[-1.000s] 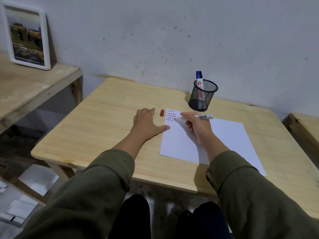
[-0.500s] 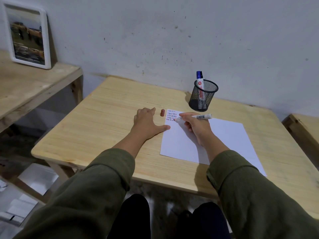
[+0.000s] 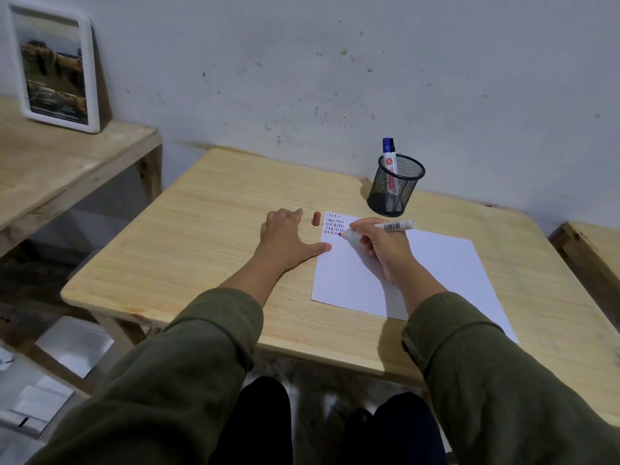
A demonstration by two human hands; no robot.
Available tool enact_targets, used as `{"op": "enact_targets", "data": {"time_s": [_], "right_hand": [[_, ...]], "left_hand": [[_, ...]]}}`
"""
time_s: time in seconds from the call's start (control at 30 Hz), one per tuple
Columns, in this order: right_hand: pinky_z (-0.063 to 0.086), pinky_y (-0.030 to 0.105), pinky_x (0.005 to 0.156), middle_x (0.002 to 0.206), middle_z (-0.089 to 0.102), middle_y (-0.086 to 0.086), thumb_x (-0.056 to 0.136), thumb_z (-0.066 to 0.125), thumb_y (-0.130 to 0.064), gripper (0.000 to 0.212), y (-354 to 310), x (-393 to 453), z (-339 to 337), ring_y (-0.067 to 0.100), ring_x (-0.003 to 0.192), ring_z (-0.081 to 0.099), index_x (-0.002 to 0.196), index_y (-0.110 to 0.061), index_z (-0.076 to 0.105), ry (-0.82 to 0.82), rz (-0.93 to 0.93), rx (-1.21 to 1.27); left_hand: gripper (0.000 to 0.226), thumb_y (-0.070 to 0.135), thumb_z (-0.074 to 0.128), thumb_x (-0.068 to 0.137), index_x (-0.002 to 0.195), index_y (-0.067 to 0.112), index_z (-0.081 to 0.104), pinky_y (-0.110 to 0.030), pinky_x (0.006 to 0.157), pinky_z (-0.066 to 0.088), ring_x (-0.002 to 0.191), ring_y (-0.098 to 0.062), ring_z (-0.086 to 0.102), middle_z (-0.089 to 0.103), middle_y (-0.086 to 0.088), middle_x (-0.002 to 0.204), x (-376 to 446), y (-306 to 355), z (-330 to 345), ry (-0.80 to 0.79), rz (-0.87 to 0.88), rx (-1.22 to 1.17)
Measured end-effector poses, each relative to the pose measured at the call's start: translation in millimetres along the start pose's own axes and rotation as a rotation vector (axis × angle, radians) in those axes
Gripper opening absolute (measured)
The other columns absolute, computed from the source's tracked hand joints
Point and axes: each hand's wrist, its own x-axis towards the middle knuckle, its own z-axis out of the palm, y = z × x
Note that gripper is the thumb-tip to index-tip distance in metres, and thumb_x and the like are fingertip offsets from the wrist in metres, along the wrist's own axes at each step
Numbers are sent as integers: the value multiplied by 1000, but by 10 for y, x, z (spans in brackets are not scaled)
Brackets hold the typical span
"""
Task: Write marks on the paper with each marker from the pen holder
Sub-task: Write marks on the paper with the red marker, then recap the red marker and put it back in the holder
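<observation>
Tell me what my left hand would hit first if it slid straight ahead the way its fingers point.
Likely nothing soon: the left hand points along bare table toward the wall. The red cap sits just right of that line, though depth is unclear.

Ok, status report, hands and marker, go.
Right hand gripping marker, tip on paper. Left hand flat on table. Red cap lying clear.

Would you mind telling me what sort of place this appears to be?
Probably a plain home or workshop writing corner: bare wooden tables against a scuffed wall, a mesh pen holder, and a framed picture leaning on the side table.
</observation>
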Motion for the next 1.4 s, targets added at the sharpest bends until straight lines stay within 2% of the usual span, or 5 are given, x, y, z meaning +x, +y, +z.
{"op": "enact_targets", "data": {"time_s": [0.57, 0.83, 1.0, 1.17, 1.4], "right_hand": [[37, 15, 52, 58, 57, -3, 84, 59, -6, 28, 67, 87, -56, 10, 58, 42, 106, -18, 71, -51, 3, 216], [40, 24, 67, 68, 57, 0, 83, 63, -8, 20, -81, 109, -127, 11, 64, 48, 94, -21, 74, -82, -72, 246], [42, 18, 56, 60, 56, 0, 87, 61, -11, 19, -330, 85, -227, 8, 52, 47, 104, -12, 71, -92, -113, 318], [41, 19, 56, 71, 58, 5, 87, 59, -8, 19, -514, 23, -280, 6, 51, 49, 102, -14, 70, -116, -154, 306], [37, 22, 60, 69, 54, 6, 87, 59, -8, 23, -603, -38, -304, 9, 52, 46, 107, -11, 70, -107, -151, 302]], "left_hand": [[38, 35, 55, 88, 126, 35, 54, -44, 101, 37, 124, -23, 43, 57, -1, 127, 132, 105, -18, 30, 97, -107], [17, 1, 52, 86, 87, 12, 64, -7, 60, 44, 75, -13, 60, 70, -7, 91, 173, 304, -41, 99, -27, -445], [20, -1, 52, 89, 86, 14, 64, -34, 76, 58, 79, -16, 60, 67, 4, 79, 162, 520, -162, 153, -148, -862], [16, 5, 53, 90, 90, 18, 62, -3, 47, 40, 88, -16, 58, 66, -5, 93, 142, 670, -287, 143, -49, -837], [15, 9, 54, 90, 89, 22, 62, -22, 72, 44, 89, -12, 63, 70, 0, 90, 142, 764, -344, 71, 6, -843]]}}
